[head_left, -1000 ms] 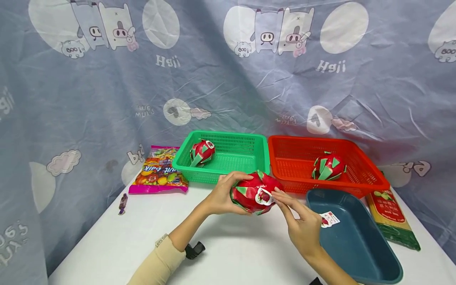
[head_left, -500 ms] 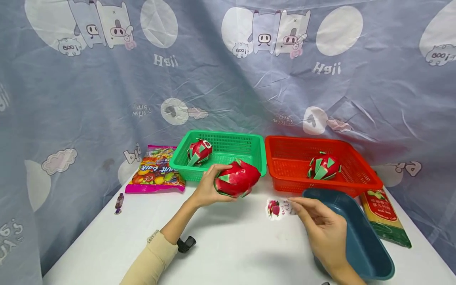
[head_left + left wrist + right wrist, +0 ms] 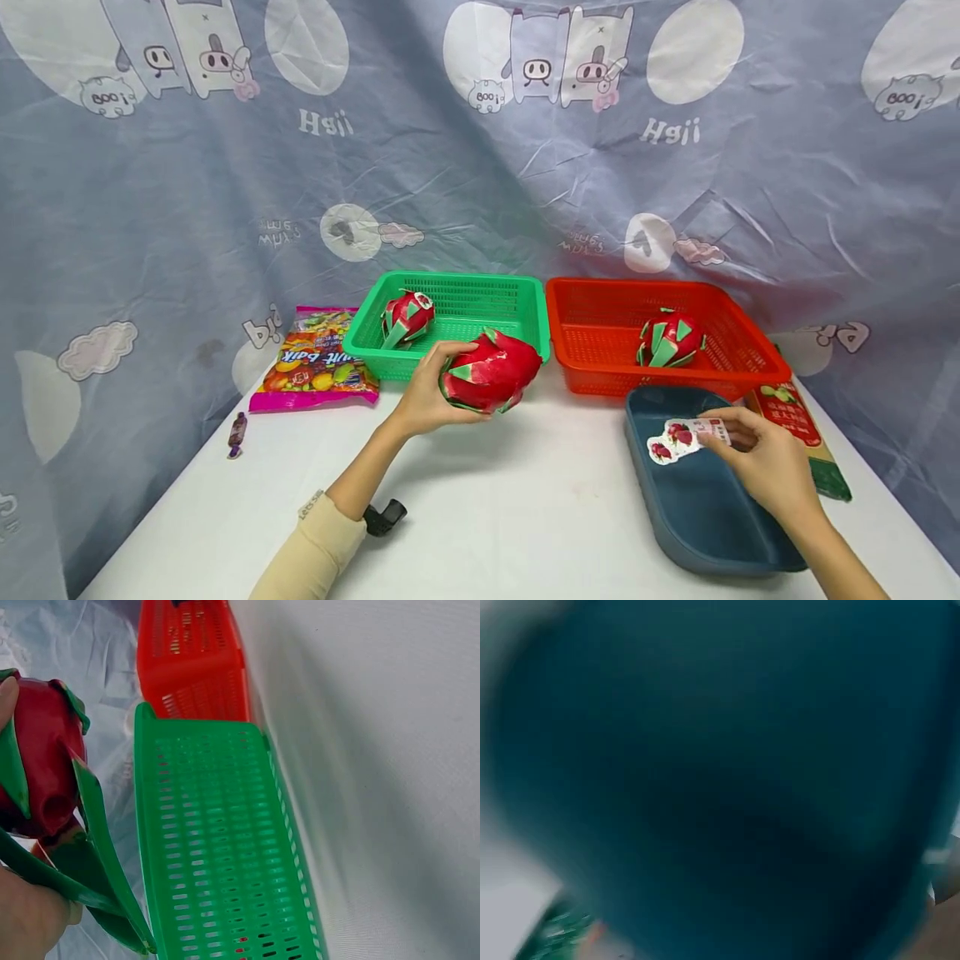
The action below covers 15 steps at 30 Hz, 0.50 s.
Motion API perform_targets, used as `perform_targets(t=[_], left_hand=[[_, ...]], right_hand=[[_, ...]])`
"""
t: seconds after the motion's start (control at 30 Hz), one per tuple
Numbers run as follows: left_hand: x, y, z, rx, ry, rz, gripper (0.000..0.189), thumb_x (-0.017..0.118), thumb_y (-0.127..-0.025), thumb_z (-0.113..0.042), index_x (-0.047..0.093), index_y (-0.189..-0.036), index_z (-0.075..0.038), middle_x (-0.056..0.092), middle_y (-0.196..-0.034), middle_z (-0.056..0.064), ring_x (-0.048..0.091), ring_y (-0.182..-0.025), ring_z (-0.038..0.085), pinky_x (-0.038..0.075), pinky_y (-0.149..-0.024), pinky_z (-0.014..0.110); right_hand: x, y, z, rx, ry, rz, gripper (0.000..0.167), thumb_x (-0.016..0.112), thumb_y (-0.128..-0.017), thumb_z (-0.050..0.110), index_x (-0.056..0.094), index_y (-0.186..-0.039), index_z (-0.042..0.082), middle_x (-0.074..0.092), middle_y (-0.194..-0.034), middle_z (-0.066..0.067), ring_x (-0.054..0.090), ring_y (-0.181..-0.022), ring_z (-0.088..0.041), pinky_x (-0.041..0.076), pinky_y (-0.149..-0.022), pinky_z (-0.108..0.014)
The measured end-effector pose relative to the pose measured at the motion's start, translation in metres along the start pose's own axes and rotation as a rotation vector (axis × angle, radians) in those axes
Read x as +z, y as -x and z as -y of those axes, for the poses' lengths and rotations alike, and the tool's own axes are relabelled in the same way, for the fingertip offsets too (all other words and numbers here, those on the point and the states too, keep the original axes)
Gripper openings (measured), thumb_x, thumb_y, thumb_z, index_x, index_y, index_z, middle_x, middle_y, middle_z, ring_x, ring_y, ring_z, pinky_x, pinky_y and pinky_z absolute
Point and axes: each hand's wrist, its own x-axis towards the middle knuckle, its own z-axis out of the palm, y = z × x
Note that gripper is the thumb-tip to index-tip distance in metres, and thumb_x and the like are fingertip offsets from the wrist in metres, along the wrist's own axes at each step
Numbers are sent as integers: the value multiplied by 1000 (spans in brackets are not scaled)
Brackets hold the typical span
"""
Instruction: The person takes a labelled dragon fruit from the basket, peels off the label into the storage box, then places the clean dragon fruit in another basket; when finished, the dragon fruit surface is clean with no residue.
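Note:
My left hand (image 3: 433,392) grips a red dragon fruit (image 3: 491,372) with green leaf tips, raised above the table in front of the green basket (image 3: 450,365). In the left wrist view, fingers and the dragon fruit's (image 3: 46,757) green leaves show at the left edge. My right hand (image 3: 772,458) is over the dark blue tray (image 3: 720,529), pinching a white label (image 3: 708,430) printed with dragon fruit. Two fruit pictures show side by side there, overlapping the tray. The right wrist view is mostly the blurred blue tray (image 3: 720,750).
Another dragon fruit (image 3: 408,317) lies in the green basket, and one more dragon fruit (image 3: 671,340) in the red basket (image 3: 592,382) beside it. A candy bag (image 3: 318,367) and a wrapped candy (image 3: 237,435) are at left. A green-and-yellow packet (image 3: 825,467) lies right of the tray.
My right hand has come off the dragon fruit with the label and moved right, over the blue tray. My left hand has shifted left and turned the fruit, still gripping it.

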Motion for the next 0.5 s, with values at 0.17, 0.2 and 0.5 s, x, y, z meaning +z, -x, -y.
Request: perform_targets(t=[0.17, 0.2, 0.5], left_hand=[[4, 3, 21, -27, 16, -8, 89, 90, -53, -10, 43, -128, -15, 46, -124, 3, 42, -118, 20, 49, -84, 35], [5, 3, 23, -37, 14, -8, 90, 91, -53, -11, 42, -129, -16, 45, -125, 1, 42, -118, 19, 49, -85, 34], [1, -1, -1, 34, 27, -12, 85, 89, -54, -4, 43, -125, -4, 48, -122, 10, 44, -116, 25, 50, -83, 38]], right_hand=[[13, -2, -35, -40, 69, 87, 25, 81, -69, 10, 68, -91, 6, 66, -74, -12, 65, -64, -27, 50, -49, -24], [17, -2, -39, -51, 73, 102, 26, 81, -68, 10, 68, -90, 7, 67, -74, -10, 64, -63, -24, 50, -49, -24], [44, 2, -51, -36, 77, 335, 37, 86, -61, 30, 64, -86, 13, 58, -71, 2, 44, -62, -13, 35, -52, -25]])
